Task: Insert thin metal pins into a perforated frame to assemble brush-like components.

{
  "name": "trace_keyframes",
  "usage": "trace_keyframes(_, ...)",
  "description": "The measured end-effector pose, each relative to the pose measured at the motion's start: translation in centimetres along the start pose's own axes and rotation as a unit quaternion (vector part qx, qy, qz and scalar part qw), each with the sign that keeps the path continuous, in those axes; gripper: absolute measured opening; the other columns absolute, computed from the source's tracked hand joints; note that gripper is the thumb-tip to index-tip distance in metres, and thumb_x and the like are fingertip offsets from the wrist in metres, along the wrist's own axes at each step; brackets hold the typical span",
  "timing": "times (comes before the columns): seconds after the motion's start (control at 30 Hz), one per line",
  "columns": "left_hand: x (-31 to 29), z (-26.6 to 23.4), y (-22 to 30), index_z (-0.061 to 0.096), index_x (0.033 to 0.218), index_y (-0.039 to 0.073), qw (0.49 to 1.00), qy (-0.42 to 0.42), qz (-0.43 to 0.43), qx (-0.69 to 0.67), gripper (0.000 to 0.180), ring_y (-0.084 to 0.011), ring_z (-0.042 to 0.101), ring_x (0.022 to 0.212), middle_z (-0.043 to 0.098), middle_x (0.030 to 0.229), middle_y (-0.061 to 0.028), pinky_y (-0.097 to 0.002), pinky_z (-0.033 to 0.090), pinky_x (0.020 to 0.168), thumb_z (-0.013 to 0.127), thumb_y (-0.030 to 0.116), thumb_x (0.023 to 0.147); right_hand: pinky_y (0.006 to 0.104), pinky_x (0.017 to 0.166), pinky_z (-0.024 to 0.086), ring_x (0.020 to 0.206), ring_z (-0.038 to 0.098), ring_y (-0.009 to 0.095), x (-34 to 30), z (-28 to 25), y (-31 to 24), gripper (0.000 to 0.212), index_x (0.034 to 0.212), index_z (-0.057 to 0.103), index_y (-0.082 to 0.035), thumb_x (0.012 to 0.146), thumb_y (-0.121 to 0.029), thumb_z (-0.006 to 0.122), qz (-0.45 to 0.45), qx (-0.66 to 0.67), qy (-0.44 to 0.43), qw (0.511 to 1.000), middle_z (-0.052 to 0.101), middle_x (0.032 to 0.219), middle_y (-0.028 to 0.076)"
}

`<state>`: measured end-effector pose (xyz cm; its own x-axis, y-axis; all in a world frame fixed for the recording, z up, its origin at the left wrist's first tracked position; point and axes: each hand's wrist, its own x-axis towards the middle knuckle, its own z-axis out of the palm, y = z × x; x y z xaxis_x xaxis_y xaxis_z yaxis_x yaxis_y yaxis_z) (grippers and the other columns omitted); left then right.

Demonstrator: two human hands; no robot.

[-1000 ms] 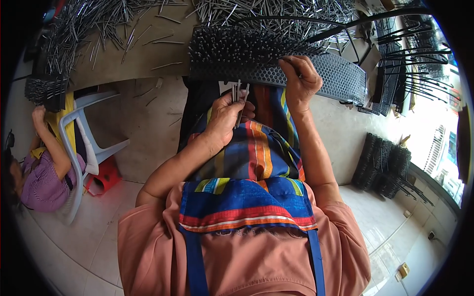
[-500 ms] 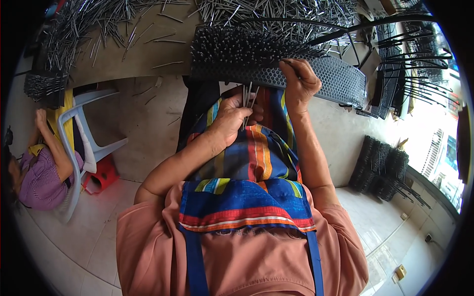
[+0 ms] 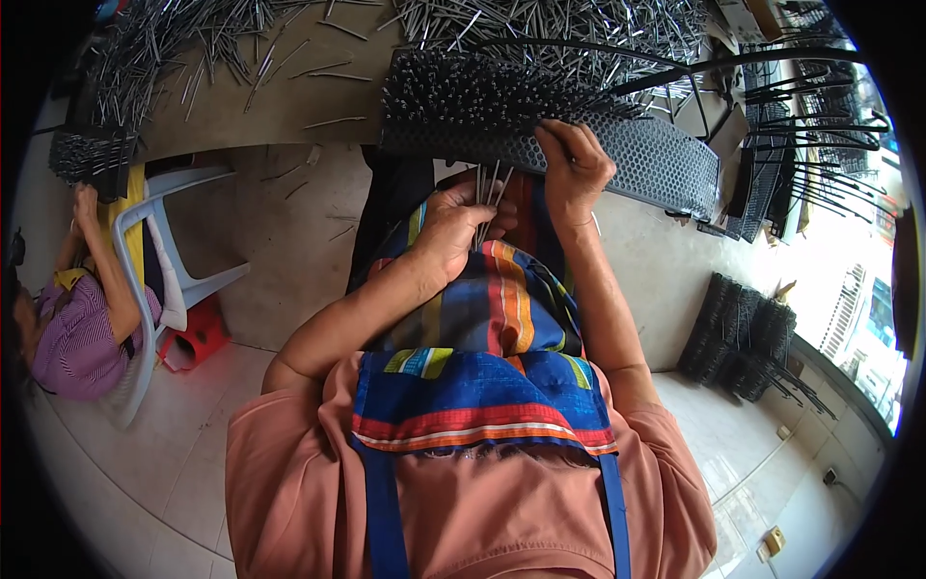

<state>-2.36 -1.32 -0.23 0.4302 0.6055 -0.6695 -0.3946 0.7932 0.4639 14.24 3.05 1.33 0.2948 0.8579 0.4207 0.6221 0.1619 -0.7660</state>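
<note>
My left hand [image 3: 446, 232] is closed round a small bunch of thin metal rods [image 3: 490, 193], which point up from my fingers over my lap. In front of it lies a dark curved plate full of holes [image 3: 661, 164]. Many short metal rods [image 3: 463, 92] stand packed upright in its left and middle part, while the holes toward its right end are bare. At the plate's near edge, just right of the packed rods, is my right hand [image 3: 579, 174]. Its fingers are pinched together, and whatever is between them is too small or hidden to tell.
Heaps of loose metal rods [image 3: 579, 24] cover the back of the brown table [image 3: 251, 116]. A black wire handle [image 3: 762, 58] arches over the plate, with black wire racks [image 3: 810, 164] to the right. At the left a person in a purple top [image 3: 82, 338] sits on a pale plastic chair [image 3: 183, 251].
My right hand has shifted slightly left and down along the plate's edge, its fingers still together. My left hand keeps the rods in nearly the same place. The person's hand at the left has moved slightly.
</note>
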Motion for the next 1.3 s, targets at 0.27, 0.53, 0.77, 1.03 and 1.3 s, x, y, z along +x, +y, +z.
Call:
trace_keyframes(0.27, 0.4, 0.0, 0.0, 0.065, 0.106, 0.003, 0.999, -0.016, 0.023, -0.017, 0.021, -0.021, 0.068, 0.084, 0.07, 0.097, -0.0132, -0.0308, 0.053, 0.077, 0.055, -0.005, 0.088, 0.0281, 0.054, 0.045, 0.058, 0.06, 0.017, 0.7, -0.5, 0.4, 0.015, 0.093, 0.074, -0.005, 0.078, -0.005, 0.073, -0.056, -0.105, -0.074, 0.99, 0.061, 0.069, 0.008)
trace_keyframes(0.53, 0.3, 0.5, 0.3, 0.064, 0.111, 0.001, 0.997, -0.077, 0.008, -0.006, 0.024, -0.0219, 0.069, 0.087, 0.07, 0.099, -0.0119, -0.0315, 0.054, 0.078, 0.056, -0.003, 0.089, 0.0255, 0.051, 0.042, 0.056, 0.055, 0.01, -2.8, -2.3, -0.9, 0.009, 0.088, 0.07, 0.001, 0.082, -0.006, 0.07, 0.221, 0.103, -0.204, 0.948, 0.057, 0.06, 0.001)
trace_keyframes(0.77, 0.5, 0.3, 0.2, 0.064, 0.111, 0.001, 1.0, 0.019, -0.016, -0.012, 0.023, -0.0223, 0.069, 0.087, 0.07, 0.098, -0.011, -0.0356, 0.056, 0.076, 0.054, 0.002, 0.09, 0.0199, 0.049, 0.035, 0.054, 0.047, 0.004, -0.6, -3.2, -0.5, 0.003, 0.083, 0.068, 0.0, 0.086, -0.003, 0.067, 0.279, 0.257, -0.01, 0.925, 0.059, 0.069, -0.001)
trace_keyframes(1.03, -0.4, 1.6, 0.3, 0.059, 0.117, 0.002, 0.999, 0.006, -0.021, 0.035, 0.027, -0.0227, 0.068, 0.085, 0.068, 0.098, -0.013, -0.037, 0.056, 0.076, 0.051, 0.003, 0.091, 0.0191, 0.055, 0.043, 0.063, 0.056, 0.006, 0.5, -2.8, 1.9, 0.007, 0.088, 0.068, 0.002, 0.083, 0.006, 0.066, -0.01, 0.091, 0.013, 0.996, 0.064, 0.082, 0.003)
trace_keyframes(1.3, 0.1, 1.6, 0.4, 0.055, 0.121, 0.002, 0.998, -0.047, 0.007, 0.047, 0.028, -0.0261, 0.069, 0.09, 0.068, 0.1, -0.0148, -0.0396, 0.057, 0.077, 0.051, 0.007, 0.094, 0.0199, 0.064, 0.047, 0.072, 0.06, 0.008, 0.5, -3.2, 0.7, 0.01, 0.088, 0.069, 0.002, 0.081, 0.008, 0.067, -0.041, 0.047, 0.024, 0.998, 0.065, 0.083, 0.004)
